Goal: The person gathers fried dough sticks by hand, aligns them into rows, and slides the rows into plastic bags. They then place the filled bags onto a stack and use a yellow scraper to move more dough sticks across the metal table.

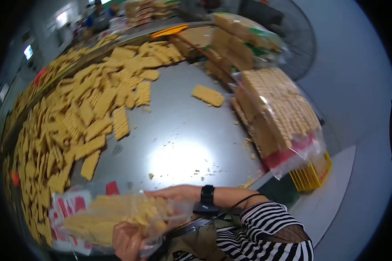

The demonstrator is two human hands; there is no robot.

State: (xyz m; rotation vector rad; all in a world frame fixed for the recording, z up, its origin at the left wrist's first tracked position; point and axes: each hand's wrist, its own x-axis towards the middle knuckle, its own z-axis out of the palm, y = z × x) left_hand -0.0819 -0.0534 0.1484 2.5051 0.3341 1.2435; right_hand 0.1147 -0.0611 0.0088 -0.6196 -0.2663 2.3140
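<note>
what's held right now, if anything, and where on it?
Clear plastic bag of yellow pieces. Left hand grips its near side; right hand is along its far side, grip unclear.

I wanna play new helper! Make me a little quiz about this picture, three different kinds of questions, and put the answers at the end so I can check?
1. Pick one: what does the left hand grip?
A) a big spoon
B) a clear bag with yellow pieces inside
C) a blue cup

2. True or false: a black watch is on the right arm.

3. Fill the gap: the big loose pile lies on the ____ side of the metal table in the picture.

Key: 1: B. 2: True. 3: left.
</note>
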